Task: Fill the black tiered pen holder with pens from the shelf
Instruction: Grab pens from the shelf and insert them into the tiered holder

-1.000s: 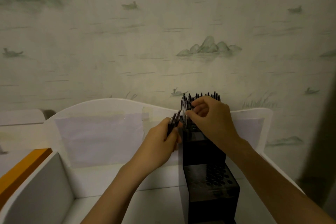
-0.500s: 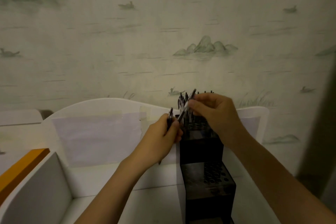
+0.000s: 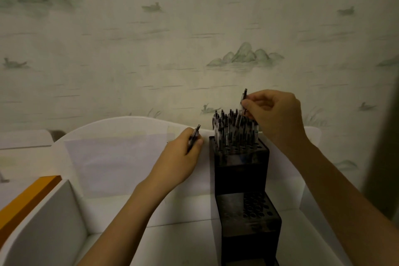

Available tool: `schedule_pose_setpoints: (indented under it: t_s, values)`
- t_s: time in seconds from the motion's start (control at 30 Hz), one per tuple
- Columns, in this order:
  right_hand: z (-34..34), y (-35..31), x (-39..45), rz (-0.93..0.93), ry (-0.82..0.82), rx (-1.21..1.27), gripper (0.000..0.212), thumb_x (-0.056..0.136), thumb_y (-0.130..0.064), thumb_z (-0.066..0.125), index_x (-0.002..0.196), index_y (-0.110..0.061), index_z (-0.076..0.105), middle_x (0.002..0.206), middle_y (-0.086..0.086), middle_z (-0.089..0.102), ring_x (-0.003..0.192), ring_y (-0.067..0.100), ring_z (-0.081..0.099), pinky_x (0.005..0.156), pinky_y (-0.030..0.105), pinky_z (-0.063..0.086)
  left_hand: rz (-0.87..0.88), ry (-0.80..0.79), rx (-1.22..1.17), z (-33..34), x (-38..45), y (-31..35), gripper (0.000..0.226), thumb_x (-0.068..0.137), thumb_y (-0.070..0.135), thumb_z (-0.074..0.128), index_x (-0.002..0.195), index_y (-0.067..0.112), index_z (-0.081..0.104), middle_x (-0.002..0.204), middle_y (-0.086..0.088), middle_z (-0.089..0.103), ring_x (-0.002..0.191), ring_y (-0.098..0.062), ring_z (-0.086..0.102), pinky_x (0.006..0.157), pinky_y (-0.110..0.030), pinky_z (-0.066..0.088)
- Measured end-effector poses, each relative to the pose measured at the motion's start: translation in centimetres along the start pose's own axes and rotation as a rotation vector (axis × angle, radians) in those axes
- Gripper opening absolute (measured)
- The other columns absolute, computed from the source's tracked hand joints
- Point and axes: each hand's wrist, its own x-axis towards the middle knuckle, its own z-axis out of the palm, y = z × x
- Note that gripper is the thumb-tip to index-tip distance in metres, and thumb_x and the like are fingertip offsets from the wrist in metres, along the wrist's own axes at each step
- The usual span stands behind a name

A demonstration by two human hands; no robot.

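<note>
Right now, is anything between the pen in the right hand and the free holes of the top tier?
Yes. The right hand pinches a pen above the top tier, where standing pens crowd the back rows. The open front holes look unblocked.

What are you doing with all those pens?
A person is filling a black tiered pen holder with pens. The right hand pinches one pen just above the pens in the top tier, which is crowded. The left hand holds another pen beside the holder, waiting. The lower tier shows only empty holes.
</note>
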Motion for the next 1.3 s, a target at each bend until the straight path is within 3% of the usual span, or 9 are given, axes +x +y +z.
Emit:
schedule_pose_setpoints:
  t_s: [0.13, 0.27, 0.47, 0.63, 1.0, 1.2, 1.3]
  values:
    - [0.7, 0.6, -0.3, -0.006, -0.029, -0.04, 0.009, 0.082, -0.015, 0.076, 0.087, -0.008, 0.075, 0.068, -0.002, 0.072, 0.062, 0.009, 0.07, 0.068, 0.037, 0.062, -0.035, -0.014, 0.004, 0.1, 0.0, -0.1, 0.014, 0.099, 0.032, 0.048, 0.093, 0.021, 0.052, 0.063, -0.002, 0.05, 0.052, -0.012, 0.04, 0.051, -0.026, 0.032]
    - [1.5, 0.9, -0.6, -0.002, -0.041, -0.088, 0.008, 0.082, -0.017, 0.076, 0.086, -0.01, 0.075, 0.067, -0.004, 0.071, 0.06, 0.006, 0.069, 0.066, 0.031, 0.061, -0.042, -0.025, 0.02, 0.1, -0.1, -0.1, 0.016, 0.098, 0.032, 0.05, 0.093, 0.017, 0.053, 0.068, -0.003, 0.053, 0.055, -0.012, 0.043, 0.053, -0.026, 0.033]
    - [2.9, 2.0, -1.6, 0.024, -0.126, -0.222, 0.01, 0.081, -0.021, 0.077, 0.087, -0.013, 0.075, 0.067, -0.007, 0.067, 0.061, -0.001, 0.063, 0.066, 0.011, 0.054, -0.042, -0.033, 0.013, 0.0, -0.3, -0.2, 0.019, 0.098, 0.032, 0.049, 0.087, 0.017, 0.051, 0.069, 0.0, 0.052, 0.056, -0.009, 0.042, 0.051, -0.017, 0.033]
    - [3.1, 2.4, -2.1, 0.061, -0.13, -0.22, 0.013, 0.08, -0.022, 0.078, 0.088, -0.012, 0.075, 0.068, -0.002, 0.07, 0.062, 0.005, 0.067, 0.069, 0.018, 0.056, -0.034, -0.079, 0.039, 0.2, -0.5, -0.2, 0.023, 0.099, 0.032, 0.046, 0.099, 0.013, 0.059, 0.084, -0.009, 0.063, 0.072, -0.023, 0.057, 0.068, -0.035, 0.047]
    - [3.5, 3.0, -1.2, 0.109, -0.261, -0.29, 0.011, 0.08, -0.021, 0.079, 0.082, -0.011, 0.075, 0.067, 0.003, 0.072, 0.062, 0.014, 0.068, 0.073, 0.035, 0.06, 0.008, -0.09, 0.059, 0.7, -0.4, 0.5, 0.024, 0.099, 0.031, 0.048, 0.098, 0.011, 0.061, 0.084, -0.01, 0.062, 0.073, -0.02, 0.055, 0.063, -0.028, 0.039]
    - [2.4, 2.0, -2.4, 0.009, -0.194, -0.337, 0.031, 0.078, -0.027, 0.08, 0.103, -0.011, 0.072, 0.079, 0.001, 0.071, 0.068, 0.01, 0.065, 0.075, 0.025, 0.057, 0.017, -0.088, 0.058, 0.9, -0.5, 0.6, 0.024, 0.099, 0.032, 0.048, 0.097, 0.011, 0.06, 0.076, -0.004, 0.057, 0.064, -0.012, 0.048, 0.058, -0.024, 0.036]
    - [1.9, 0.8, -4.1, -0.044, -0.16, -0.232, 0.029, 0.078, -0.034, 0.078, 0.1, -0.017, 0.074, 0.077, -0.007, 0.07, 0.068, 0.004, 0.064, 0.068, 0.019, 0.056, 0.023, -0.093, 0.047, 1.3, -0.6, 0.6, 0.023, 0.1, 0.033, 0.048, 0.095, 0.013, 0.059, 0.071, 0.001, 0.054, 0.06, -0.01, 0.046, 0.057, -0.025, 0.035]
